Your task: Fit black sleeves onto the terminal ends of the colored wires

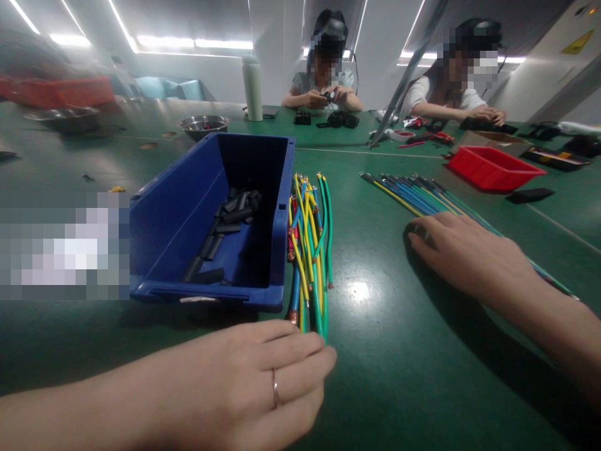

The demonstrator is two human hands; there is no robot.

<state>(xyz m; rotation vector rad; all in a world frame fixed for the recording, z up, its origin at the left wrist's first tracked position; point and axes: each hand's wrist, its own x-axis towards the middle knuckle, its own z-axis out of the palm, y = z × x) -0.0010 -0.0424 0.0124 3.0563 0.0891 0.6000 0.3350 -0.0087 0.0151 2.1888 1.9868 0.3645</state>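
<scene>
My left hand, with a ring on one finger, is at the near end of a loose bundle of cut wires. Its fingers are pressed together and curled over the wire ends; the thumb is hidden. These wires are yellow, green, blue and red, some with metal lugs or bare copper ends. On the right, my right hand lies over a row of wires with dark sleeves at their far ends. Its fingers are stretched out over the row, and the thumb is apart. Left of the bundle, a blue bin holds short black tubes.
A red tray sits at the right beside a black object. Farther back are a metal bowl, a pale bottle and a slanted metal bar. Two people work across the green table.
</scene>
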